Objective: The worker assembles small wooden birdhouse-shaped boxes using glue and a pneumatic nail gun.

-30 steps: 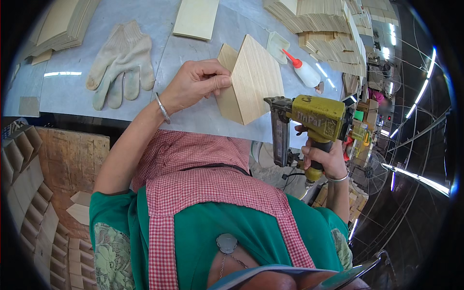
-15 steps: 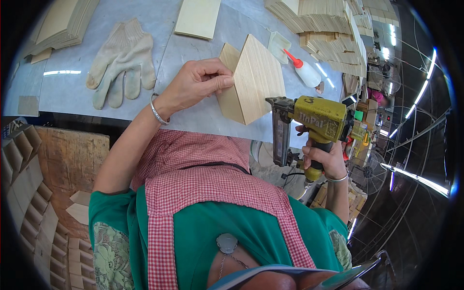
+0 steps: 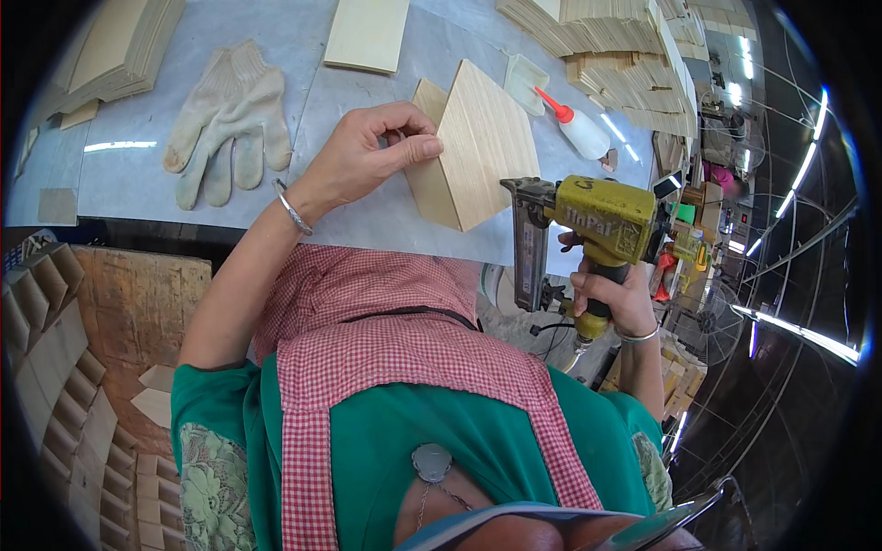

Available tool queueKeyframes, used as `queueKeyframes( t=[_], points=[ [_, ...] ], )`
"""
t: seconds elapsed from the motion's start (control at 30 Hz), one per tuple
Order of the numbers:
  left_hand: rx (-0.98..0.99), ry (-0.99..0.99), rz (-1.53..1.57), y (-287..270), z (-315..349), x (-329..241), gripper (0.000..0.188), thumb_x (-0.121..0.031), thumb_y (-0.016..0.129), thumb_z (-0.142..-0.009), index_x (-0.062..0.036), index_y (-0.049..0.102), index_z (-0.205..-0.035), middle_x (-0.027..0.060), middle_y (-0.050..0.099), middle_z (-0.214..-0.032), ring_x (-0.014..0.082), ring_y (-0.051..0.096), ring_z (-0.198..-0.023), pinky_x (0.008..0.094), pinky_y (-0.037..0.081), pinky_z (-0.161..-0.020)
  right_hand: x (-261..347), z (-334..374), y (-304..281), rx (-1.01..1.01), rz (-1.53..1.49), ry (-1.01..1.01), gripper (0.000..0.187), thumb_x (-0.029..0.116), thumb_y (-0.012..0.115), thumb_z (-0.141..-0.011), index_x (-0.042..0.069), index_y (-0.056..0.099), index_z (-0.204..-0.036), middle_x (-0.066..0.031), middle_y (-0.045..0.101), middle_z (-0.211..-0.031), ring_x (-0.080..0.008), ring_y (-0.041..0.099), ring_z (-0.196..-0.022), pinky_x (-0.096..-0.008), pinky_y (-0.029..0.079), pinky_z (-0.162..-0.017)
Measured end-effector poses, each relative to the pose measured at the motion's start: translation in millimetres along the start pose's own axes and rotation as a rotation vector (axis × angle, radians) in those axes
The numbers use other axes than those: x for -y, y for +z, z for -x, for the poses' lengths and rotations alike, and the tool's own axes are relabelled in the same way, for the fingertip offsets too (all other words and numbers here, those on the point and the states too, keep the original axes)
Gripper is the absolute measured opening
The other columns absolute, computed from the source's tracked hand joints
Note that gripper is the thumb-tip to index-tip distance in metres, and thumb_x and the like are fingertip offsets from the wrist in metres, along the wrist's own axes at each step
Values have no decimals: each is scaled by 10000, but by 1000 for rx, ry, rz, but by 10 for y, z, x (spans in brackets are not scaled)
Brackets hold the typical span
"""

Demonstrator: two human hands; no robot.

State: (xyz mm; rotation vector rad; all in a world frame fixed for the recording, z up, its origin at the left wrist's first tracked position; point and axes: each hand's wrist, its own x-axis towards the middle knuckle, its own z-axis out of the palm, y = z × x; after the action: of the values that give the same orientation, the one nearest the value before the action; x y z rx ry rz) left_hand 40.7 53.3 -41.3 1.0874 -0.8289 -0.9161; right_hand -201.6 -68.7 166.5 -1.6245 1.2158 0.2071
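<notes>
My left hand [image 3: 378, 151] pinches the left edge of a light wooden piece [image 3: 489, 138], thumb against the front and fingers curled behind. The piece stands on the table and is made of thin boards meeting at an angle. Its front board has a pointed top. In my right hand [image 3: 617, 298] is a yellow nail gun [image 3: 604, 216], gripped by its dark handle. The gun's nose is close to the lower right edge of the front board; whether it touches cannot be made out. An air hose fitting shows below the handle.
White work gloves [image 3: 234, 124] lie left on the grey table [image 3: 317, 193]. Wooden board stacks stand at the far left [image 3: 119, 46] and far right [image 3: 634, 83]. A flat board [image 3: 367, 32] lies at the back. Right of the wooden piece is a red-tipped glue bottle [image 3: 581, 133]. Wooden boxes [image 3: 64, 367] fill the lower left.
The wooden piece, my left hand and the nail gun sit very slightly further left and up in the picture. Both grips are the same.
</notes>
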Motion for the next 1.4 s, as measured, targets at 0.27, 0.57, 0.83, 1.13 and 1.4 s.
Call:
queueKeyframes(
  t=[0.27,0.57,0.83,1.13,1.4],
  points=[
    [-57,80,-119,143,223,-146,246,-81,690,-829,-47,660,-1071,-3,609,-801,81,556,-740,218,465,-692,-79,53,-34,-19,14,32,139,24,667,-783,-12,578,-883,-50,598,-614,-107,564,-515,-260,453,-500],
    [74,357,-492,613,430,11,331,-44,734,-768,-34,659,-1090,104,669,-841,149,619,-672,256,495,-625,-273,416,15,-129,-125,34,199,25,663,-766,-47,582,-932,-55,590,-619,-116,562,-481,-260,464,-456],
    [-2,452,-574,675,422,51,310,-49,727,-789,-34,660,-1091,94,665,-847,127,617,-661,240,496,-597,-504,682,67,-120,-200,72,300,61,664,-786,-86,549,-1021,-60,575,-599,-120,560,-480,-270,463,-436],
    [-26,488,-576,685,451,71,290,-37,709,-807,-27,659,-1093,97,675,-878,125,621,-689,237,499,-628,-459,659,112,-97,-174,19,271,64,650,-766,-91,546,-962,-63,573,-592,-119,555,-461,-268,456,-433],
    [-53,536,-573,708,412,92,296,-42,720,-795,-33,662,-1085,92,667,-811,141,627,-670,243,504,-601,-417,622,128,-69,-147,19,248,78,642,-763,-87,550,-924,-65,569,-588,-117,553,-456,-265,454,-436]
  ],
)
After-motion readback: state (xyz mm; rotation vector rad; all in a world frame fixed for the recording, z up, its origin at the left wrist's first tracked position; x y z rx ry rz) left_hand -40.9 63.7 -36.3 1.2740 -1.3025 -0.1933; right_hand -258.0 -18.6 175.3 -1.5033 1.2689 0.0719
